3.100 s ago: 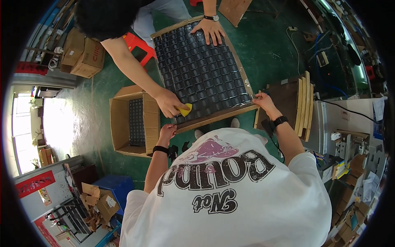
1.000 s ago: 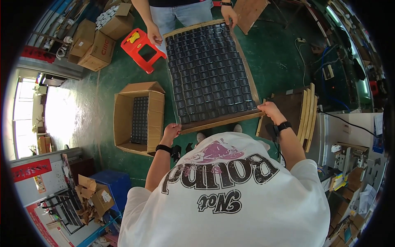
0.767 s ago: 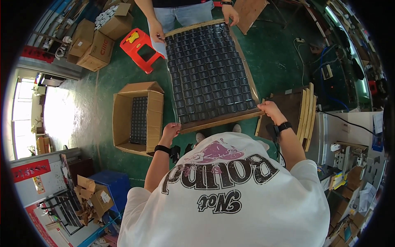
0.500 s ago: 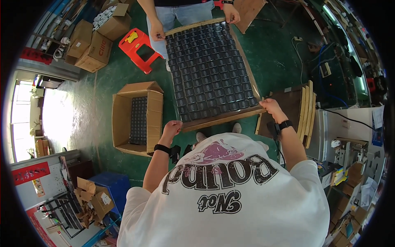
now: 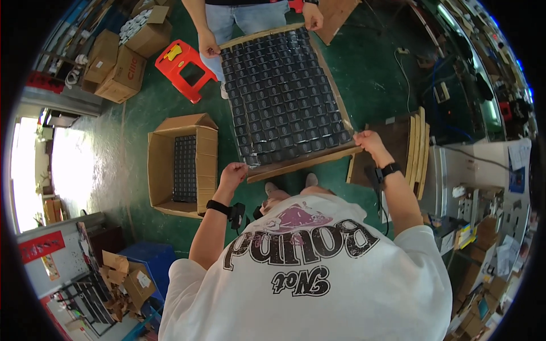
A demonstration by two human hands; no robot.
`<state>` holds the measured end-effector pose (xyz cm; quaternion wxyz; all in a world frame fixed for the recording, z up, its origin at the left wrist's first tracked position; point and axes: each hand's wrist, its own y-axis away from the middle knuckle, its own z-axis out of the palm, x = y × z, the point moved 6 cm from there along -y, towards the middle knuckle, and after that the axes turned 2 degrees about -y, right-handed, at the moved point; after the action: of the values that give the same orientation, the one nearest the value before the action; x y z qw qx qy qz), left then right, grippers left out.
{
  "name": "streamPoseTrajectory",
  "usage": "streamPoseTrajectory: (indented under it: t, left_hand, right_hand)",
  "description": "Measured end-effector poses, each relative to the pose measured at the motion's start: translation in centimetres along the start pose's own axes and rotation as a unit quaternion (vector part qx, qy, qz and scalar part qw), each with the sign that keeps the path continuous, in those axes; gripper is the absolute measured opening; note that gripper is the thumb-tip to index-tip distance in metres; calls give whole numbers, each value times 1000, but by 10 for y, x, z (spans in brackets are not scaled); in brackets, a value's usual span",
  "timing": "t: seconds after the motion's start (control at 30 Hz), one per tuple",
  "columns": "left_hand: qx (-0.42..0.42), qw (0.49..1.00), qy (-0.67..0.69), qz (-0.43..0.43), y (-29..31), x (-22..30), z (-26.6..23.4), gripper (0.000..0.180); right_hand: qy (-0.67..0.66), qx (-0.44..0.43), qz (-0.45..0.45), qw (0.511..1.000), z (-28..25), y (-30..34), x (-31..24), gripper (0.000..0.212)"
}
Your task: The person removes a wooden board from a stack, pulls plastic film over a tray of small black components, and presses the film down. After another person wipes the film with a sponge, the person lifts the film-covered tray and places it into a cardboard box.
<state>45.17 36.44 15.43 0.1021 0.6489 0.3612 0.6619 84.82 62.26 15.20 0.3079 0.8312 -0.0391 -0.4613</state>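
Note:
In front of me lies a large sheet of black square pieces (image 5: pixel 284 94) set in close rows, with clear plastic film (image 5: pixel 250 164) showing at its edges. Beneath it is a brown board with a pale wooden edge (image 5: pixel 304 161). My left hand (image 5: pixel 232 176) is closed in a pinch on the film at the near left corner. At the near right corner my right hand (image 5: pixel 371 143) also pinches the film. Across from me, a co-worker's two hands, one at the far left corner (image 5: pixel 210 45) and the other at the far right (image 5: pixel 312 18), grip the far end.
An open cardboard box (image 5: pixel 206 165) with more black pieces inside stands on the left. Beyond it is a red plastic stool (image 5: pixel 196 85). Wood-edged boards (image 5: pixel 418 153) are stacked at right, beside a grey machine (image 5: pixel 460 170). More cartons (image 5: pixel 120 74) sit at the far left.
The whole view has shifted, so things appear slightly farther left. My left hand is a little farther from the board's near left corner. All the hands keep their holds on the sheet.

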Motion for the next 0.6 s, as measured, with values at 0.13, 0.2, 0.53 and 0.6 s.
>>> streamPoseTrajectory:
  t: [0.13, 0.2, 0.53, 0.6]
  left_hand:
    - [18, 999, 44, -16, 10, -6, 5, 14]
    - [48, 997, 47, -24, 16, -9, 4, 14]
    - [116, 992, 55, -2, 23, 4, 11, 14]
    - [118, 991, 55, 4, 29, 13, 15, 13]
  right_hand:
    - [-25, -26, -6, 999, 1, -5, 5, 19]
    - [-45, -38, -20, 998, 0, -7, 7, 19]
    - [-88, -84, -44, 992, -4, 1, -14, 18]
    - [-93, -82, -64, 990, -5, 3, -24, 17]
